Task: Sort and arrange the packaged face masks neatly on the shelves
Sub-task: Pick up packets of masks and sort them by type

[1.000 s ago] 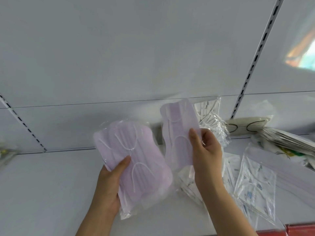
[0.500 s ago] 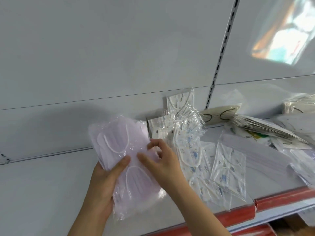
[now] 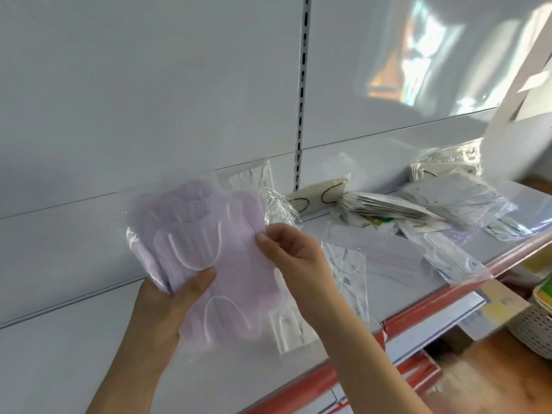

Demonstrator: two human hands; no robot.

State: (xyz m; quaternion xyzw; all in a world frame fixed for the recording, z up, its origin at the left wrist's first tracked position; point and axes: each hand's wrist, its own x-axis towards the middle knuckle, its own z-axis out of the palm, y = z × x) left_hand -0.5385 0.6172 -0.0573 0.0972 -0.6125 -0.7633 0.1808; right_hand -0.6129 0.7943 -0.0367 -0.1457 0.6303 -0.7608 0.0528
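Nearest: left hand [image 3: 167, 306] cupped under a fanned stack of lilac mask packets [image 3: 209, 249], thumb [image 3: 200, 280] pressed flat across the front, the other fingers hidden behind the film, so cannot tell how spread. Right hand [image 3: 294, 253] at the stack's right edge, thumb and forefinger pinching the clear wrapper there, remaining fingers loosely curled. Stack held up in front of the shelf [image 3: 397, 318], above its bare left stretch, not yet set down. Packets uneven, top corners splayed, white ear loops showing through. Handling, judged: very light, limp, film glossy and likely slippery, so prone to sliding apart; little to break, though creasing possible. Best taken broad and flat from below with a thumb clamping on top, edges squared by tapping or nudging from the side rather than by pulling on one corner of wrapper. Just behind and right: loose patterned white mask packets [image 3: 349, 273] lying and leaning on the shelf, unsorted. Further right: a slanting pile of flat packs [image 3: 388, 207], cream masks with dark loops [image 3: 319, 195] against the back panel [image 3: 149, 100], more clear bags [image 3: 466, 201] beyond. Far right, below: a white woven basket [image 3: 534, 327], blurred.
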